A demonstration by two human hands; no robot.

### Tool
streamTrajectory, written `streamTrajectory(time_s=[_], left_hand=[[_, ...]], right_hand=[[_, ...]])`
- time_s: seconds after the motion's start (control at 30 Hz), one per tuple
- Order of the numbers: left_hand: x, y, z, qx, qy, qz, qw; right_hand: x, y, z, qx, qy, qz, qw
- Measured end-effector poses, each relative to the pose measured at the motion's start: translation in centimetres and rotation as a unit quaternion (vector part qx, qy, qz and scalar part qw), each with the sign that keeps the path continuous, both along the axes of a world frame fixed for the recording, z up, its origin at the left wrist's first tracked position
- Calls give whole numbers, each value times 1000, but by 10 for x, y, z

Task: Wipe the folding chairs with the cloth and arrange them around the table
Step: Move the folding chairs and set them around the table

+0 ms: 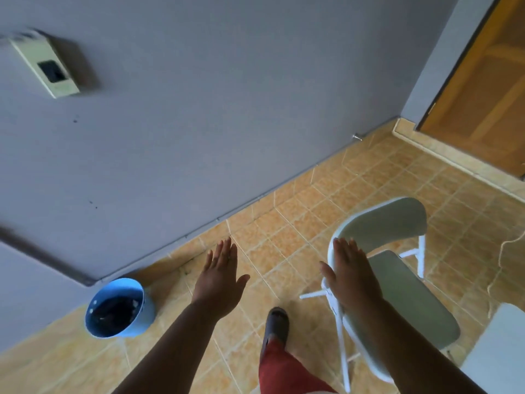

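Note:
A white folding chair [397,223] with a grey-green seat and backrest stands unfolded on the tiled floor at the right. My right hand [350,275] hovers flat and empty over the left edge of the chair's backrest, fingers stretched forward; I cannot tell whether it touches the chair. My left hand [220,275] is held out flat over the bare floor to the left of the chair, fingers apart, holding nothing. No cloth is in either hand. A white table corner [500,351] shows at the lower right edge.
A blue bucket [142,311] holding dark items stands against the grey wall at the lower left. A wooden door [483,89] is at the upper right. My foot in a dark sandal [277,322] steps between the hands. A cable [500,268] trails on the floor at right.

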State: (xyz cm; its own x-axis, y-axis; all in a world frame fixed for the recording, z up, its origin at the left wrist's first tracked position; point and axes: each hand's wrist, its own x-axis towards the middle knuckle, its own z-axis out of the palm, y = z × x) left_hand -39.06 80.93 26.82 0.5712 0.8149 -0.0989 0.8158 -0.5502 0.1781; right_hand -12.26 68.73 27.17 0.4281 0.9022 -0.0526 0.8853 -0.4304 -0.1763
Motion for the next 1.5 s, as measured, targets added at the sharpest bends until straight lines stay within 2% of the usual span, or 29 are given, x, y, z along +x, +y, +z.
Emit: streamTrajectory(time_s=[0.13, 0.37, 0.47, 0.6, 0.8, 0.9, 1.1, 1.37, 1.5], left_hand=[[14, 66, -1, -13, -3, 13, 1000], [50, 176, -5, -22, 47, -37, 998], [78, 218, -5, -25, 35, -46, 998], [122, 264, -7, -48, 30, -85, 995], [210, 341, -18, -44, 68, -223, 971], [258, 376, -22, -33, 66, -325, 943], [358, 407, -19, -23, 36, -503, 863], [469, 352, -22, -17, 26, -661, 749], [505, 320, -30, -12, 61, -712, 700]], right_hand=[[20, 67, -10, 1, -10, 11, 1000], [70, 173, -25, -18, 9, 18, 1000], [89, 205, -28, -21, 6, 9, 1000], [115, 231, -27, -24, 13, -39, 999], [149, 249, -30, -35, 26, -157, 987], [159, 245, -29, -45, 45, -250, 966], [149, 230, -14, -50, 55, -424, 903], [126, 192, -17, -24, 72, -600, 796], [128, 173, -27, -19, 104, -637, 764]])
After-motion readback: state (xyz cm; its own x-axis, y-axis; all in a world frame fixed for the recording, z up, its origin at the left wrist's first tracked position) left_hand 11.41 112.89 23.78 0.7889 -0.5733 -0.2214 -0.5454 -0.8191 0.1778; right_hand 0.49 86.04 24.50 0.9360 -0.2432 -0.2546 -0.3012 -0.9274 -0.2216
